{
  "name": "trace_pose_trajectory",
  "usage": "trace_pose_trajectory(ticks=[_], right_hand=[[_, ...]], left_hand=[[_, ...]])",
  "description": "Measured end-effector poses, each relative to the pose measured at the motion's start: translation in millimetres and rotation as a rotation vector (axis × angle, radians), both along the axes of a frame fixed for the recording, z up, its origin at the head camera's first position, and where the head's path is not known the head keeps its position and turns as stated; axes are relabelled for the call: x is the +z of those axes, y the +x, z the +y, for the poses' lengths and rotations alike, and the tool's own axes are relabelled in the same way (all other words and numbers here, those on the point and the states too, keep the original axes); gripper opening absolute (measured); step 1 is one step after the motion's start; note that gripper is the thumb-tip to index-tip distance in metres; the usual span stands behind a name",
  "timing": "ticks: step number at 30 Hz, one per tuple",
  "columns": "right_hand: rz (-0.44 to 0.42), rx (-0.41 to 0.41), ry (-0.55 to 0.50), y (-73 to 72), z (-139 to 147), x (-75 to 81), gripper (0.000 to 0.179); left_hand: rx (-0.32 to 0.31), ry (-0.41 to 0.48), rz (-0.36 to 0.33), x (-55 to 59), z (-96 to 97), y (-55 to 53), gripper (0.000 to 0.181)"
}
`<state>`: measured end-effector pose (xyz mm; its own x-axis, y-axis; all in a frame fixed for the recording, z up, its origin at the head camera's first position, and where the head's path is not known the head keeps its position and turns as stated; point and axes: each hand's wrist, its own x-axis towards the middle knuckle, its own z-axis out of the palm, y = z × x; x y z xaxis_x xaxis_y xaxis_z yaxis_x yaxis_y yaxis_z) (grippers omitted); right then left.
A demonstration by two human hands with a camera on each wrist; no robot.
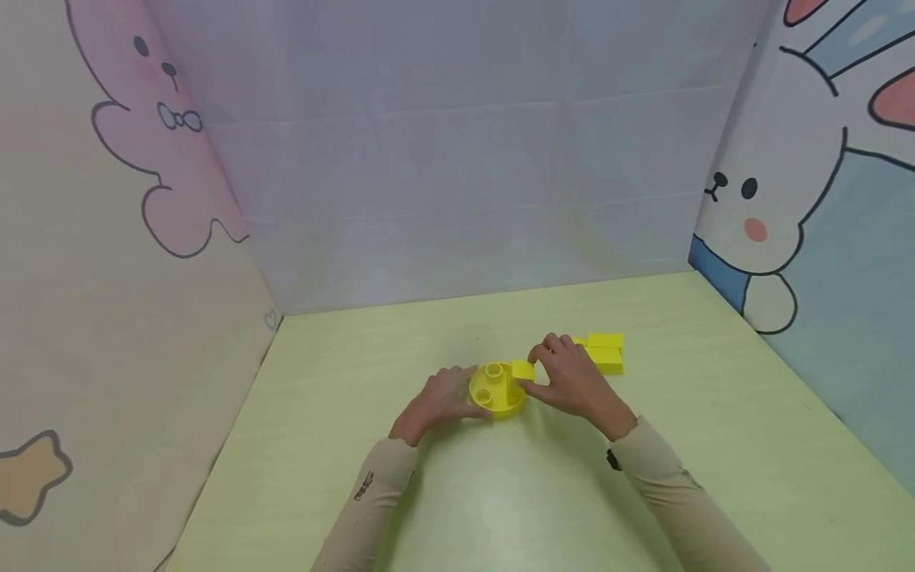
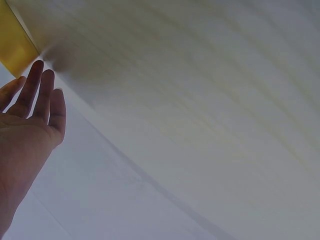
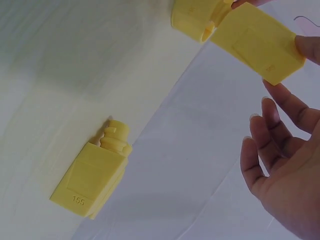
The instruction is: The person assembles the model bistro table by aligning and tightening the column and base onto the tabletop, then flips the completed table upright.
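On the table stands a round yellow base, a shallow open dish with short hollow posts inside. My left hand grips its left side, thumb at the front and fingers behind. The base's yellow side wall appears at the left wrist view's corner, fingertips close to it. My right hand pinches a yellow rectangular block between thumb and fingers. This block stands over the base's right part, its narrower stem pointing into the dish. In the right wrist view the remaining fingers spread below the block.
More yellow blocks lie on the table just beyond my right hand. One block bears the raised number 155 and has a ridged round stem. A pale cloth wall closes the back; printed panels flank the table.
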<state>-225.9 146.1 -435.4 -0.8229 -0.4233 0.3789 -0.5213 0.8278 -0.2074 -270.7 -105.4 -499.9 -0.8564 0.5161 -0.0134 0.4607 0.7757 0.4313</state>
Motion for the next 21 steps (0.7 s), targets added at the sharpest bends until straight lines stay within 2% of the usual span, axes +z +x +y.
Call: trace_pose_trajectory(ticks=[6, 14, 17, 21], right_hand=[[0.046, -0.036, 0.044, 1.0, -3.0, -1.9, 0.044], [0.035, -0.061, 0.045, 4.9, -8.2, 0.2, 0.035], [0.039, -0.069, 0.051, 4.7, -11.0, -0.9, 0.04], [0.022, -0.035, 0.045, 4.3, -10.6, -1.4, 0.045]], left_hand=[[0.015, 0.004, -0.027, 0.0, 0.5, -0.1, 0.097], [0.019, 0.002, -0.022, 0.0, 0.2, -1.0, 0.096], [0.017, 0.0, -0.017, -0.7, -0.5, -1.4, 0.096], [0.007, 0.01, -0.017, -1.2, -1.0, -1.3, 0.097]])
